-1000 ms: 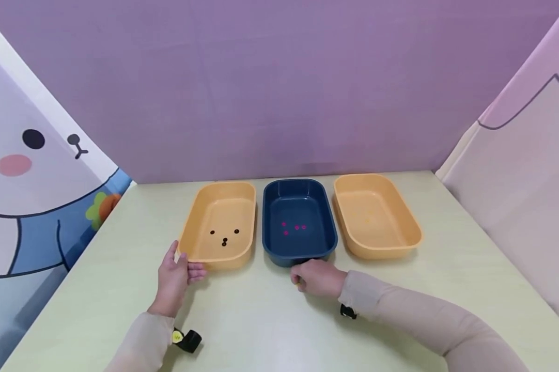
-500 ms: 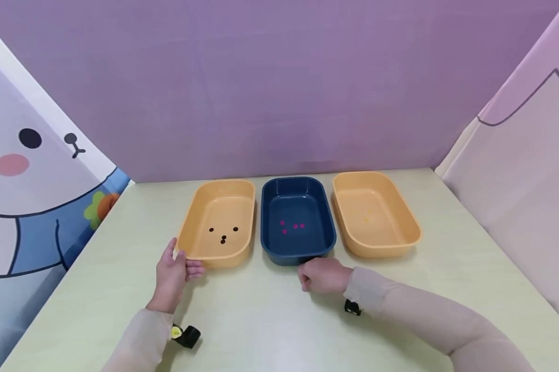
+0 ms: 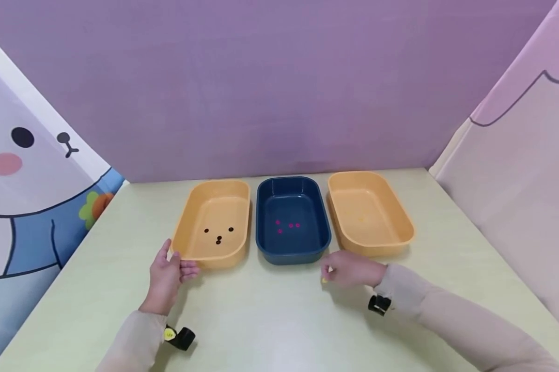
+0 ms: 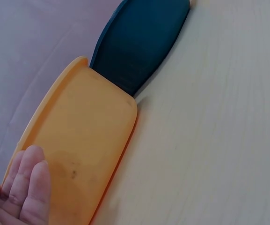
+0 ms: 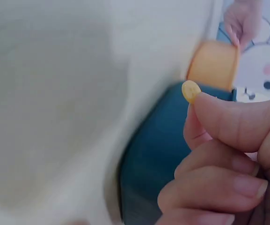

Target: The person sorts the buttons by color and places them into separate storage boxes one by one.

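Between thumb and index finger, my right hand [image 3: 354, 268] pinches a small yellow button [image 5: 191, 91], its holes visible in the right wrist view. That hand is over the table just in front of the gap between the blue tray [image 3: 293, 258] and the right yellow tray [image 3: 377, 249]. My left hand [image 3: 165, 276] rests at the near left corner of the left yellow tray [image 3: 221, 262], its fingers [image 4: 36, 192] extended along the outer wall. Several black buttons [image 3: 219, 238] lie in the left tray, several pink buttons [image 3: 291, 225] in the blue one. Faint yellow buttons [image 3: 361, 219] show in the right tray.
The three trays stand side by side on a pale table [image 3: 261, 320], near a purple backdrop [image 3: 279, 93]. Printed cloth panels [image 3: 37, 206] flank the table at both sides. A black wrist camera [image 3: 184, 338] hangs below the left sleeve.
My right hand has moved right, from the front of the blue tray toward the right yellow tray, carrying the yellow button. My left hand stays at its tray; the head view has shifted slightly.
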`<state>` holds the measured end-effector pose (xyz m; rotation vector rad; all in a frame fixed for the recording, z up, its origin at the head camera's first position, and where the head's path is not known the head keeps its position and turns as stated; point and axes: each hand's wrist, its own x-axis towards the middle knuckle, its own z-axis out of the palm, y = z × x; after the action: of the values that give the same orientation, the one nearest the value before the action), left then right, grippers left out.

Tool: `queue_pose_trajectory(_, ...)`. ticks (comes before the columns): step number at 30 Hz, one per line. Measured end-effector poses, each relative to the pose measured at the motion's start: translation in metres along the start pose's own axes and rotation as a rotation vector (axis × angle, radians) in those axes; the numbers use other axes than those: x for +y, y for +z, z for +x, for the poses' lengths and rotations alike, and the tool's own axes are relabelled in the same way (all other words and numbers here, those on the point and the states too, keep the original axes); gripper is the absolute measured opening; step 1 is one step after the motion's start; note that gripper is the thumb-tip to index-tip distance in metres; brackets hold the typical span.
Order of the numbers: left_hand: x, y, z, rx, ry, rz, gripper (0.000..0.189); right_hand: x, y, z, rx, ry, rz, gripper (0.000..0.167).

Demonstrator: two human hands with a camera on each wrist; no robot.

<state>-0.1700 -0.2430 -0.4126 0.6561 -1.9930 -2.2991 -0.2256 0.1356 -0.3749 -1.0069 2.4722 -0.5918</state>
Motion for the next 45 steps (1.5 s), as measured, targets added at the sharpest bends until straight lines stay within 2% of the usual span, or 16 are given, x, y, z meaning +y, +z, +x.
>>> queue_pose_trajectory(5, -0.001, -0.001, -0.002, 0.003, -0.021, -0.007, 0.059, 0.013, -0.021, -0.014, 0.046, -0.04, 0.034, 0.014)
queue_pose_trajectory(11, -0.001, -0.001, -0.004, -0.001, -0.021, -0.025, 0.059, 0.032, -0.052, -0.027, 0.069, -0.013, 0.228, 0.01)
queue_pose_trajectory(14, 0.0, -0.001, -0.006, 0.001, -0.019, -0.023, 0.059, 0.041, -0.07, -0.03, 0.051, 0.045, 0.311, 0.008)
queue_pose_trajectory(17, 0.001, -0.001, -0.007, 0.0, -0.016, -0.028, 0.059, 0.049, -0.088, -0.029, 0.033, 0.143, 0.362, 0.007)
queue_pose_trajectory(21, 0.001, 0.0, -0.008, 0.0, -0.014, -0.05, 0.06, 0.06, -0.109, -0.025, 0.014, 0.277, 0.392, 0.009)
queue_pose_trajectory(25, 0.0, 0.001, -0.008, 0.004, -0.015, -0.072, 0.06, 0.069, -0.124, -0.019, 0.01, 0.333, 0.398, 0.01)
queue_pose_trajectory(30, -0.002, 0.003, -0.009, -0.001, -0.019, -0.069, 0.06, 0.081, -0.133, -0.012, 0.022, 0.362, 0.399, 0.012)
queue_pose_trajectory(36, -0.006, 0.001, -0.013, 0.006, -0.022, -0.043, 0.06, 0.098, -0.132, -0.002, 0.002, 0.391, 0.402, 0.01)
queue_pose_trajectory(45, -0.005, -0.004, -0.012, 0.011, -0.03, -0.006, 0.06, 0.115, -0.123, 0.012, -0.03, 0.428, 0.302, 0.013)
